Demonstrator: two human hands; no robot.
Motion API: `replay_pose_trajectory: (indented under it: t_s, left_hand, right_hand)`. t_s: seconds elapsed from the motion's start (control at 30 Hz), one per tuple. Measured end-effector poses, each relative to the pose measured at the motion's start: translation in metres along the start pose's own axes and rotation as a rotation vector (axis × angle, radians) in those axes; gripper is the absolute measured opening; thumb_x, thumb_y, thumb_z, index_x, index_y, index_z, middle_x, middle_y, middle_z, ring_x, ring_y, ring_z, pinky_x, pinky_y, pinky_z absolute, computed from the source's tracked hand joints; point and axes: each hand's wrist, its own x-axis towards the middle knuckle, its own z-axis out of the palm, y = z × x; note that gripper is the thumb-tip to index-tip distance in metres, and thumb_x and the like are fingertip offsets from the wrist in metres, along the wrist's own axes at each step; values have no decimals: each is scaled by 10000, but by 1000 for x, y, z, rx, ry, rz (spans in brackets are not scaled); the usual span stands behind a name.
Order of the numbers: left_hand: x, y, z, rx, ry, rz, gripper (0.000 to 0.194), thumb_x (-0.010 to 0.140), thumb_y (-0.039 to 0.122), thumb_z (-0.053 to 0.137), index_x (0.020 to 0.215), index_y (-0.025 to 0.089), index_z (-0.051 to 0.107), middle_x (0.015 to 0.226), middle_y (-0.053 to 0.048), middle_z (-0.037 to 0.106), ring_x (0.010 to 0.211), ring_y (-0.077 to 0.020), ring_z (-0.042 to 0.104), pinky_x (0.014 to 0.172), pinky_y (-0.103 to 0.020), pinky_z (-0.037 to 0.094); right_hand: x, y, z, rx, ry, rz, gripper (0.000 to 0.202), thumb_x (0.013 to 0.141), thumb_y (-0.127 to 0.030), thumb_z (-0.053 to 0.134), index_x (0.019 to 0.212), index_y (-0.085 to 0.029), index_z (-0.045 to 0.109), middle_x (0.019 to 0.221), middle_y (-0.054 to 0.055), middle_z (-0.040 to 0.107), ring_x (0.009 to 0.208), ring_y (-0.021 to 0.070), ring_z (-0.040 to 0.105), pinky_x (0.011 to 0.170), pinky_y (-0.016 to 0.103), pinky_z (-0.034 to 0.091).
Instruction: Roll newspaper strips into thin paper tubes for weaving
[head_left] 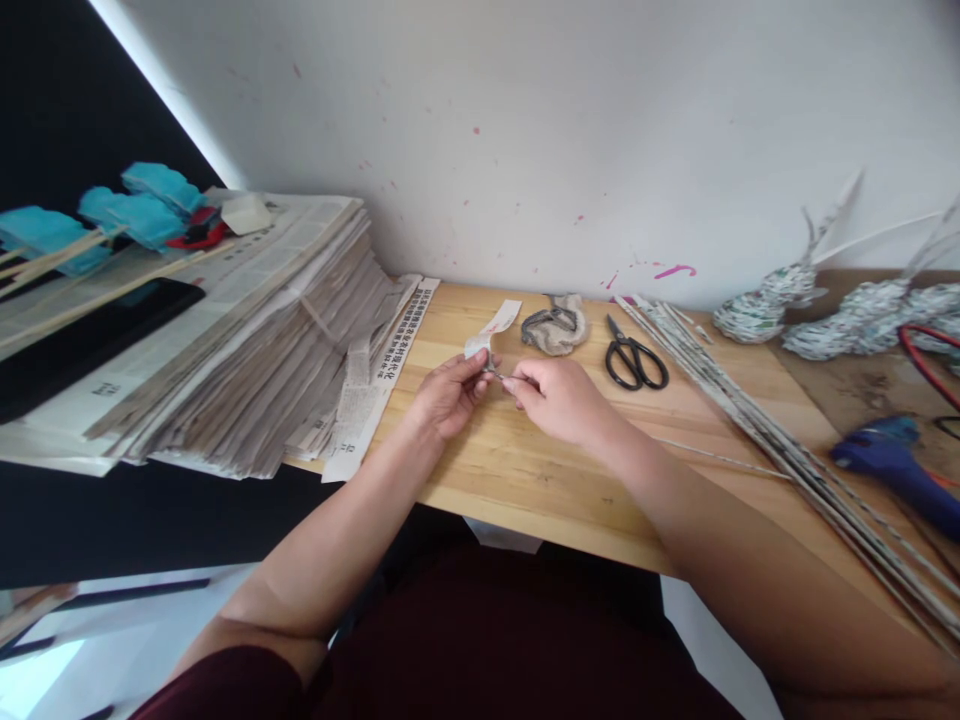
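Observation:
A strip of newspaper (pixel 504 316) rises from the fingertips of my left hand (pixel 446 395), which pinches its near end. Just to the right, the closed fingers of my right hand (pixel 555 395) grip a thin rolled paper stick (pixel 495 373) whose tip meets the strip at my left fingers. Most of the stick is hidden by my fingers. Beyond my hands lies a crumpled grey-beige cloth (pixel 556 326). Black-handled scissors (pixel 634 362) rest on the wooden table (pixel 517 482) to the right of it.
At left stands a tall newspaper stack (pixel 300 310), bearing a black phone (pixel 112 335), teal bundles (pixel 154 215) and a red tool (pixel 201 230). Long paper sticks (pixel 739 415) cross the right side. Beyond them are woven paper shapes (pixel 765 305) and a blue glue gun (pixel 896 468).

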Motion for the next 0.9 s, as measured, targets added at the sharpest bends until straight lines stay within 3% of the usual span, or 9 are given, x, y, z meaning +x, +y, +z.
replay_pose_trajectory:
  t_s: [0.13, 0.3, 0.37, 0.43, 0.53, 0.63, 0.7, 0.8, 0.9]
  left_hand:
    - [-1, 0, 0, 13, -6, -10, 102, 884, 74, 589, 840, 62, 681, 830, -71, 724, 539, -37, 613, 497, -97, 512]
    - [-1, -2, 0, 19, -22, -6, 147, 907, 82, 554, 826, 53, 673, 768, -71, 710, 524, -51, 617, 497, -114, 521]
    - [-2, -2, 1, 24, -29, -4, 139, 904, 80, 562, 826, 52, 673, 776, -74, 710, 529, -46, 613, 497, -110, 516]
    - [-3, -2, 1, 25, -25, -6, 114, 893, 79, 581, 827, 58, 671, 801, -77, 716, 522, -37, 599, 476, -101, 497]
    - [-3, -1, 1, 24, -19, -22, 78, 876, 69, 601, 843, 70, 672, 792, -69, 714, 504, -26, 573, 458, -92, 470]
    - [-2, 0, 0, 30, -12, -25, 71, 869, 69, 607, 857, 72, 677, 781, -70, 712, 512, -29, 575, 478, -98, 473]
    - [-2, -1, 0, 44, -9, -15, 58, 863, 87, 623, 855, 74, 679, 781, -73, 712, 518, -38, 579, 489, -112, 476]
    - [-2, -2, 0, 63, -12, 15, 48, 848, 124, 656, 849, 82, 680, 770, -67, 710, 532, -47, 580, 504, -131, 468]
    - [-2, -4, 1, 76, -8, 59, 58, 835, 148, 679, 846, 91, 681, 780, -62, 718, 548, -42, 571, 487, -128, 419]
  right_hand:
    - [0, -3, -1, 250, -225, 210, 291, 981, -296, 388, 842, -175, 613, 695, 29, 669, 497, 118, 598, 512, 256, 414]
    - [-6, -5, 3, -60, 51, -47, 124, 904, -281, 560, 946, -196, 640, 876, 54, 720, 749, 181, 658, 657, 292, 436]
    - [-5, -5, 3, -112, 90, -78, 124, 916, -268, 544, 874, -188, 629, 851, 61, 711, 776, 189, 652, 676, 299, 433]
    - [-3, -5, 2, 0, -7, 33, 210, 949, -267, 481, 786, -183, 583, 753, 47, 677, 665, 161, 639, 615, 284, 435]
    - [1, -5, 1, 383, -249, 317, 257, 989, -278, 377, 804, -188, 532, 636, -1, 594, 482, 119, 585, 476, 254, 415]
    - [2, -5, 1, 542, -334, 420, 275, 1003, -296, 332, 829, -191, 516, 593, -17, 552, 448, 119, 571, 433, 245, 400]
    - [1, -4, 2, 406, -260, 326, 236, 980, -330, 417, 827, -191, 531, 618, -3, 591, 483, 123, 580, 469, 248, 403]
    - [-2, -3, 5, 43, -11, 34, 153, 908, -322, 569, 831, -191, 589, 705, 26, 655, 600, 143, 592, 567, 267, 393]
    - [-2, -1, 6, -125, 90, -111, 180, 931, -278, 527, 814, -189, 631, 740, 45, 672, 673, 161, 593, 616, 283, 380]
